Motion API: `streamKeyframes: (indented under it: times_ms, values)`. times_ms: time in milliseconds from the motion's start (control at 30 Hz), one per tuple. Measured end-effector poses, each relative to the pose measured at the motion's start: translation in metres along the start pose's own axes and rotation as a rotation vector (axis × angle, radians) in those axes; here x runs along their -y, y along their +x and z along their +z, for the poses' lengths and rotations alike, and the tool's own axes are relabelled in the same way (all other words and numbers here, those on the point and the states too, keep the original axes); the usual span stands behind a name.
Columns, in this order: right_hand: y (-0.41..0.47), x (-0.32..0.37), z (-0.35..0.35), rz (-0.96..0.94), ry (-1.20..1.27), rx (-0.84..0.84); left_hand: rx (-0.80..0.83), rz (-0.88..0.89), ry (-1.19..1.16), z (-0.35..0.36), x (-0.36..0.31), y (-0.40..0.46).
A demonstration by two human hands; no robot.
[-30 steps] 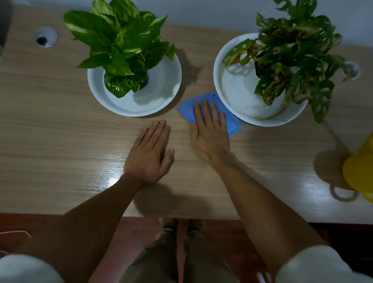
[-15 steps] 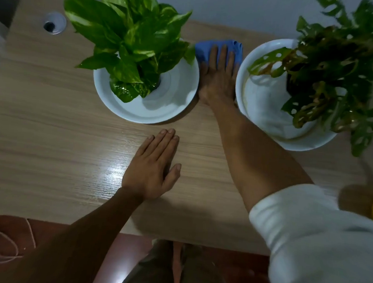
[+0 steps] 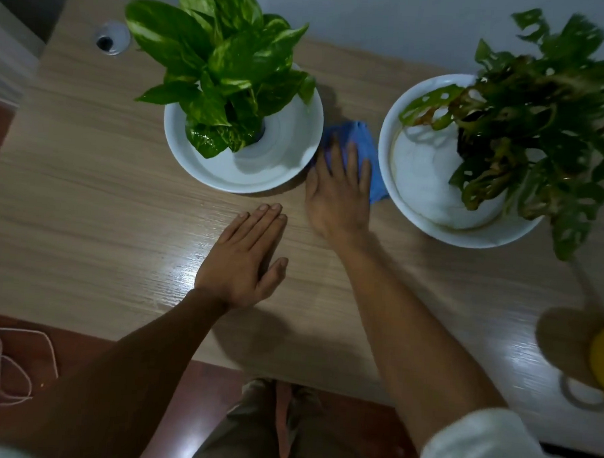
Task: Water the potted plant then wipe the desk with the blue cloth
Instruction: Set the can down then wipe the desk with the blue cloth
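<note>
Your wood-grain desk [image 3: 85,200] meets a pale wall; red floor below; right hand [image 3: 337,192] flat on the blue cloth [image 3: 363,141], left hand [image 3: 246,257] open; no writing legible.

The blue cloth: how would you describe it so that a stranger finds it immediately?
On the wooden desk stand two white dishes with plants. The blue cloth lies between them, under the right hand. It is the only blue thing there.
</note>
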State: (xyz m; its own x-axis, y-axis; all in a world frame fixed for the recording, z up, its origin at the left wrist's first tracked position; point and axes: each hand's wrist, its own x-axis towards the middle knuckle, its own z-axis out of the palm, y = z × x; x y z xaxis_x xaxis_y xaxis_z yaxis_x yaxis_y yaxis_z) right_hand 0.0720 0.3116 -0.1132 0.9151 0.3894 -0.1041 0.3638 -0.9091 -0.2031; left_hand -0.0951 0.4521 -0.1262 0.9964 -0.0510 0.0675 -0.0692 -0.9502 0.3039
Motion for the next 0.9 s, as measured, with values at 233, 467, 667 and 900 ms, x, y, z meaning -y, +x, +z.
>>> streamKeyframes:
  times_ms: [233,467,667,900]
  values:
    - [-0.044,0.0,0.0,-0.087,0.005,0.04,0.009,-0.001,0.012,-0.006,-0.004,0.0]
    - [0.084,-0.014,-0.013,0.096,0.048,0.056,-0.036,0.007,-0.008,-0.001,-0.006,0.004]
    - [0.097,-0.014,-0.009,0.068,0.017,0.05,-0.021,-0.004,-0.003,0.001,-0.004,0.003]
    - [-0.004,0.006,-0.001,0.019,0.013,0.013,0.004,-0.014,-0.05,-0.004,-0.006,0.002]
